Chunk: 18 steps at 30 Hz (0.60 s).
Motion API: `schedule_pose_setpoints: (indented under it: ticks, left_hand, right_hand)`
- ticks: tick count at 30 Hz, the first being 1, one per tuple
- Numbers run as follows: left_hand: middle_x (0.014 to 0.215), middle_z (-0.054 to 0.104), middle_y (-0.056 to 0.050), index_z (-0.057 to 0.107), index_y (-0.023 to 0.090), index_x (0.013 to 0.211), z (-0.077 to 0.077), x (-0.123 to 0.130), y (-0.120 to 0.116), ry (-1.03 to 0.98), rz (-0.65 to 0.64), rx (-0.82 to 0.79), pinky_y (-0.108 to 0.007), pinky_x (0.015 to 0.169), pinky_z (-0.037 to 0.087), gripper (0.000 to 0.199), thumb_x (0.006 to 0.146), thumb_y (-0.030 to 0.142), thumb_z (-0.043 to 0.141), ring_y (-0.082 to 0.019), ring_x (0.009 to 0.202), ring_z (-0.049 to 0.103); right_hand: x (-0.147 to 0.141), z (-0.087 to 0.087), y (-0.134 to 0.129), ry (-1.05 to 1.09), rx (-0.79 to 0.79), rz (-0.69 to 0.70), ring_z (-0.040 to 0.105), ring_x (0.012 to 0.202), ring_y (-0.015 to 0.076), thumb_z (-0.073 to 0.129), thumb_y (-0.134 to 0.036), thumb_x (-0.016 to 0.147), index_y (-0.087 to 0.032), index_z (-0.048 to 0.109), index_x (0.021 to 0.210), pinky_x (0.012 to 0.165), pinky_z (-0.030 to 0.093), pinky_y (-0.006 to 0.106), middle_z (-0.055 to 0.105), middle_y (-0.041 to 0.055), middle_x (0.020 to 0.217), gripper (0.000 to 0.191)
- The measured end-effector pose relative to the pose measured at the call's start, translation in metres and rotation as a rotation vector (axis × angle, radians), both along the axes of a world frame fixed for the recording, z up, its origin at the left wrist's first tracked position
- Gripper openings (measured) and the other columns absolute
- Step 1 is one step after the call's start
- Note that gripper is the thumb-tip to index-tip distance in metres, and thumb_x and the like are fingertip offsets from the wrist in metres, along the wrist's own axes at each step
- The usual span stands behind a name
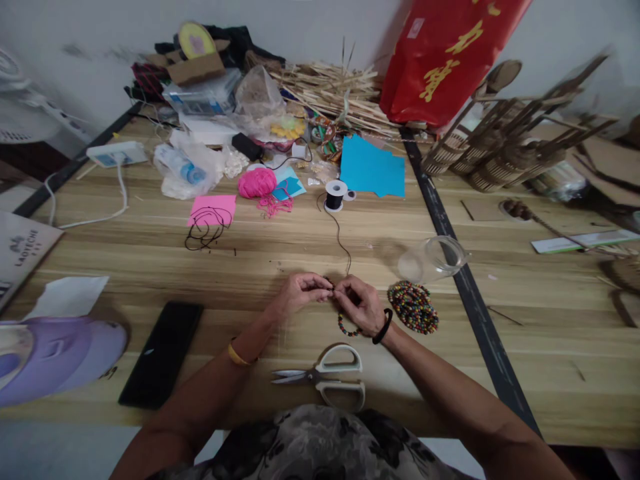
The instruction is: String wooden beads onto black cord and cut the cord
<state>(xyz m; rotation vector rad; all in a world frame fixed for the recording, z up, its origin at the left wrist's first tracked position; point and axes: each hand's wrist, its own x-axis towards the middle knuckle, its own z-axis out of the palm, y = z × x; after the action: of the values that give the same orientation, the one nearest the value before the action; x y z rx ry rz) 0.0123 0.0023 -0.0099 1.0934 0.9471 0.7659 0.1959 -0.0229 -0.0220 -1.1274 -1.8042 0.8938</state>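
Observation:
My left hand (305,291) and my right hand (363,303) meet over the table, thumbs and fingertips pinched together on a beaded string. Its loop of small coloured beads (345,327) hangs out below my right hand and rests on the wood. A thin black cord (340,233) runs from the white-flanged spool (335,197) down to my fingers. What lies right between the fingertips is too small to make out. Beside my right wrist is a coiled heap of multicoloured beads (414,307). Scissors (320,377) with pale handles lie partly spread, nearest my body.
A clear glass jar (435,259) lies right of my hands. On the left are a black phone (161,353) and a purple appliance (60,357). Behind are pink yarn (257,182), blue paper (373,167), a pink sheet (220,208) and plastic bags (185,167).

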Motion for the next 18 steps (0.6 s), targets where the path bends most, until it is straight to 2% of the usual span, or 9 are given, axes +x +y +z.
schedule_pose_setpoints:
  ticks: [18]
  left_hand:
    - [0.065, 0.069, -0.003, 0.068, 0.010, 0.080, -0.0036, -0.0002, 0.0018, 0.007, 0.015, 0.016, -0.023, 0.064, 0.051, 0.029, 0.062, 0.030, 0.077, -0.010, 0.060, 0.061]
  right_hand:
    - [-0.0004, 0.0013, -0.0005, -0.014, 0.006, 0.000, 0.050, 0.058, 0.0117, 0.053, -0.032, 0.088, -0.019, 0.058, 0.082, 0.052, 0.039, 0.023, 0.056, 0.0013, 0.070, 0.015]
